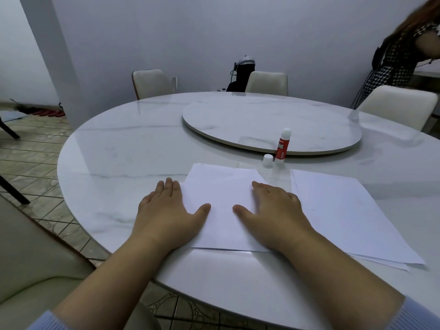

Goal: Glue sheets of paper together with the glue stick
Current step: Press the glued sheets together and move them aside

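White paper sheets (221, 198) lie stacked, slightly askew, on the marble table in front of me. My left hand (171, 210) rests flat on their left edge, half on the table, fingers together and thumb spread. My right hand (273, 210) presses flat on the right part of the same sheets. A red glue stick (282, 146) stands upright beyond the paper, uncapped, with its white cap (268, 160) standing just to its left. A second pile of white sheets (345, 210) lies to the right.
The round marble table (119, 151) carries a raised turntable (262, 120) at its middle. Cream chairs (150, 83) stand around it. A person in a checked garment (395, 63) stands at the far right. Tiled floor lies to the left.
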`<action>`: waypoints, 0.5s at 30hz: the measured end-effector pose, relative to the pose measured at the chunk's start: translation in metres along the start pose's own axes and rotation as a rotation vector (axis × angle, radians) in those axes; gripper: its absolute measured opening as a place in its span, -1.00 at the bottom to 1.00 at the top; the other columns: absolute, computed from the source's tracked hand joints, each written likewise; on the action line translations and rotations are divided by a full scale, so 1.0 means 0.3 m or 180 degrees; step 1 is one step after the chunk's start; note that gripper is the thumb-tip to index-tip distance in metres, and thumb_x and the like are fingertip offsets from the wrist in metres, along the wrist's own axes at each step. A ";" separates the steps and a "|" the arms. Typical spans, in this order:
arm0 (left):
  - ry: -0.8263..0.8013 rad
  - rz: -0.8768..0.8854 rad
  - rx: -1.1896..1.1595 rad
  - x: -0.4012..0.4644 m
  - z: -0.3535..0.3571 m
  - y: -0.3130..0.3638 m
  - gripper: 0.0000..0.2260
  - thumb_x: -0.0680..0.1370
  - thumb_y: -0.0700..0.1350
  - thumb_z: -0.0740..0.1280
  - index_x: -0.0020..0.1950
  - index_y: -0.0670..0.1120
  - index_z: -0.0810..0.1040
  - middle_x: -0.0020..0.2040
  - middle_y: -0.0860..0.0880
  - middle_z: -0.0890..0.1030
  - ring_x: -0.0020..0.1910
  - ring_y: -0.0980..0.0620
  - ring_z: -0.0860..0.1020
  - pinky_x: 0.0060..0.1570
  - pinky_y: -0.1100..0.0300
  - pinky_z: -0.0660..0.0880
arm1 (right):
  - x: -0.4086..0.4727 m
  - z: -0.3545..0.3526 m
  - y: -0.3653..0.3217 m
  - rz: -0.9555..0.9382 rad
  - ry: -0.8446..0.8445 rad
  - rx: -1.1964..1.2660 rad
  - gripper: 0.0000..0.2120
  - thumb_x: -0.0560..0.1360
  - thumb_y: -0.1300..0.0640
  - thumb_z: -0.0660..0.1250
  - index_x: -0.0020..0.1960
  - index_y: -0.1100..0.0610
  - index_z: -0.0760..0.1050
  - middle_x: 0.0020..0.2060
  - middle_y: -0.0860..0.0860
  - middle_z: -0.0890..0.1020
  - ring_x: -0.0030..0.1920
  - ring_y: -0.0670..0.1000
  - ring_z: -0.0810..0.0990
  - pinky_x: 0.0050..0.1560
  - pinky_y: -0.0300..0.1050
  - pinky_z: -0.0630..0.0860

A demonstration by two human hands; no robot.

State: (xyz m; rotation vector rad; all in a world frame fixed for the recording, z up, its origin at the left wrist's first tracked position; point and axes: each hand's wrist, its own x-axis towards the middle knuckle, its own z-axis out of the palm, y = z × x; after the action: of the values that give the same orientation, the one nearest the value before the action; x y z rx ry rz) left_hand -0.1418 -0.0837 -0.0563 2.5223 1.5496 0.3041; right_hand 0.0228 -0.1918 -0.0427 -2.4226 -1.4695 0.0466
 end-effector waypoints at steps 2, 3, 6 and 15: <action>0.0025 -0.0036 -0.0033 0.000 -0.001 0.000 -0.14 0.42 0.40 -0.02 0.53 -0.13 -0.10 0.57 -0.04 -0.05 0.53 0.04 -0.10 0.45 0.06 -0.07 | 0.002 -0.013 0.000 -0.0032 0.0133 0.0176 -0.30 0.45 -0.29 0.17 0.49 0.00 0.15 0.41 -0.06 0.38 0.41 0.00 0.25 0.38 -0.07 0.02; 0.0025 -0.0052 -0.0049 -0.001 -0.001 0.001 -0.13 0.42 0.40 -0.02 0.53 -0.14 -0.10 0.57 -0.05 -0.06 0.53 0.03 -0.11 0.45 0.07 -0.08 | 0.002 -0.018 -0.002 -0.0037 0.0218 0.0304 -0.31 0.43 -0.27 0.22 0.47 -0.02 0.18 0.38 -0.07 0.41 0.39 -0.01 0.26 0.37 -0.09 0.02; 0.0016 -0.0093 -0.0112 -0.004 -0.003 0.002 -0.15 0.44 0.38 -0.01 0.53 -0.14 -0.11 0.57 -0.06 -0.07 0.53 0.02 -0.13 0.45 0.07 -0.08 | -0.005 -0.031 -0.005 0.0000 0.0398 0.0934 -0.34 0.35 -0.16 0.40 0.40 -0.12 0.29 0.27 -0.11 0.46 0.31 -0.02 0.31 0.32 -0.12 0.17; 0.0285 -0.0580 -0.1263 -0.009 -0.053 0.000 -0.44 0.60 0.13 -0.02 0.53 -0.07 -0.04 0.57 -0.05 0.00 0.53 -0.03 -0.03 0.43 0.05 -0.01 | -0.034 -0.143 0.065 0.0475 -0.0393 0.3896 -0.41 0.26 0.27 0.55 0.11 -0.27 0.54 0.00 0.17 0.66 -0.13 0.19 0.72 -0.10 0.17 0.64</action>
State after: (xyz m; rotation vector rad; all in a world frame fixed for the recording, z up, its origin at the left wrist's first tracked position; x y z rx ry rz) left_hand -0.1471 -0.0857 -0.0411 2.0767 1.5551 0.6355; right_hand 0.0427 -0.2192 -0.0085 -1.4846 -0.8365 0.8576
